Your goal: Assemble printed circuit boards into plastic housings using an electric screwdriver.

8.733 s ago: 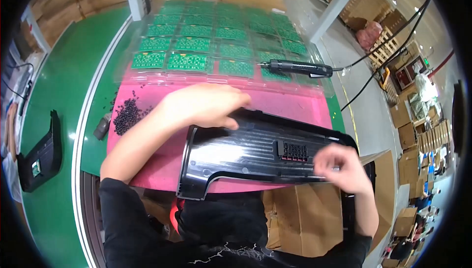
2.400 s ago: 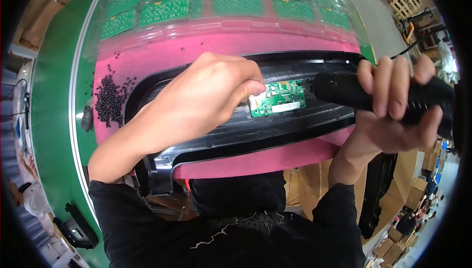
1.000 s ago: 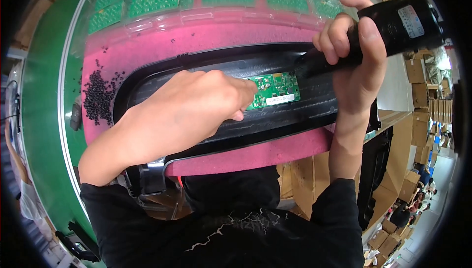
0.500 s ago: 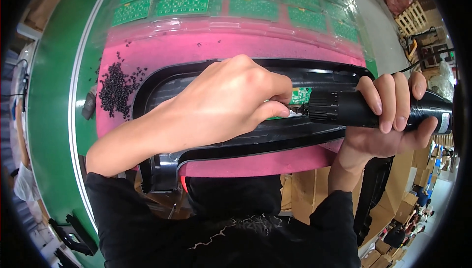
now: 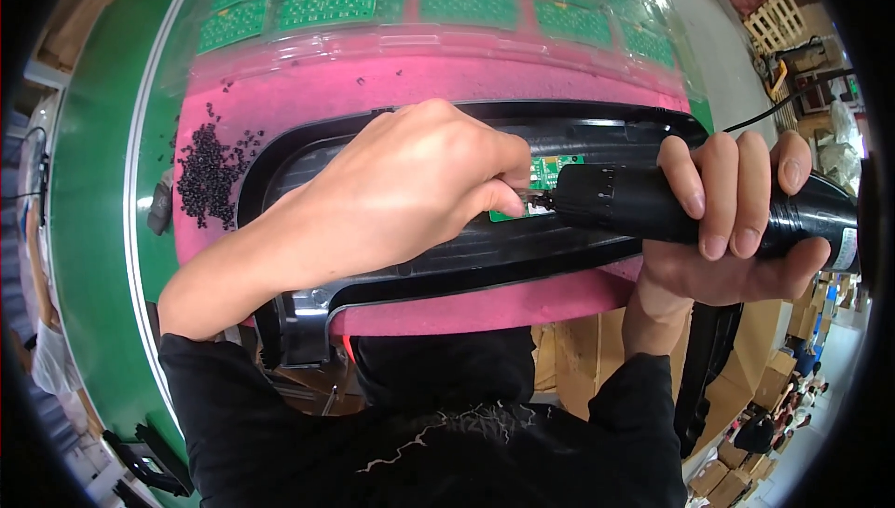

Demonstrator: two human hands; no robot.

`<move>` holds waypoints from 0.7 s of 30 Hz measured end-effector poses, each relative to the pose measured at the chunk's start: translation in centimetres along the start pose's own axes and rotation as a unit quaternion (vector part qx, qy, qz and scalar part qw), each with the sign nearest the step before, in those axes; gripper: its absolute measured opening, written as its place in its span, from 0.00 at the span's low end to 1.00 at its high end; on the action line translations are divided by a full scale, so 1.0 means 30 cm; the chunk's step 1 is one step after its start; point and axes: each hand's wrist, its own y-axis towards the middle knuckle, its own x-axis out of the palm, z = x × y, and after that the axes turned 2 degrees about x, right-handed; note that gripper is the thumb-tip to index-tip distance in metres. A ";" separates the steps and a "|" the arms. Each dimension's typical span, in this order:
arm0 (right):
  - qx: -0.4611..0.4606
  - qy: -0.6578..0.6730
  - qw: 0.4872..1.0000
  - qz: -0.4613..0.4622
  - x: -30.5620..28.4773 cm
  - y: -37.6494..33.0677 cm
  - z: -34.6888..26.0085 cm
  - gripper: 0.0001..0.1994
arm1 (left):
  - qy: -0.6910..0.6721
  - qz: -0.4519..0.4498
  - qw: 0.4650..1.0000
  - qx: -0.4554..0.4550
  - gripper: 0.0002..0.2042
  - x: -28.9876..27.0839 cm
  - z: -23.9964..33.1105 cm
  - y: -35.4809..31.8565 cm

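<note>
Now the left hand (image 5: 410,191) pinches at the green circuit board (image 5: 545,175) in the black panel (image 5: 447,256) on the pink mat (image 5: 419,89), steadying it, while the right hand (image 5: 736,228) grips the electric screwdriver (image 5: 671,205), tip at the board.

Both hands raised in front of the torso, closed and meeting at centre frame.

Left hand (image 5: 410,191): forearm enters from lower left, bare below a black sleeve pushed up near the elbow, and runs up and rightward. Back of hand faces the camera, knuckles up; fingers curl downward, tips pinched together at the hand's right edge. What they pinch cannot be made out. Right hand (image 5: 736,228): forearm rises almost vertically from the lower right, black sleeve ending short of the wrist. Wrist bent, palm turned toward the body, four fingers (image 5: 718,200) wrapped over the top in a full grip, nails visible; thumb hidden underneath. The two hands sit just beside each other, fingertips nearly touching.
</note>
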 end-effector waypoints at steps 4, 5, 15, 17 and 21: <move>-0.008 0.006 1.000 -0.027 -0.009 0.000 0.014 0.18 | 0.031 0.048 0.998 0.037 0.09 -0.002 -0.004 -0.011; -0.009 0.005 1.000 -0.026 -0.007 0.000 0.015 0.18 | 0.050 0.051 0.997 0.039 0.09 -0.007 -0.001 -0.012; 0.001 -0.038 0.997 -0.071 -0.024 0.003 0.031 0.21 | 0.101 0.082 0.988 0.079 0.11 -0.001 0.005 -0.011; -0.002 -0.045 0.996 -0.073 -0.021 0.002 0.041 0.22 | 0.102 0.088 0.986 0.096 0.09 0.004 0.008 -0.011; -0.002 -0.052 0.996 -0.071 -0.018 -0.001 0.043 0.22 | 0.201 0.073 0.971 0.106 0.07 -0.006 0.033 -0.019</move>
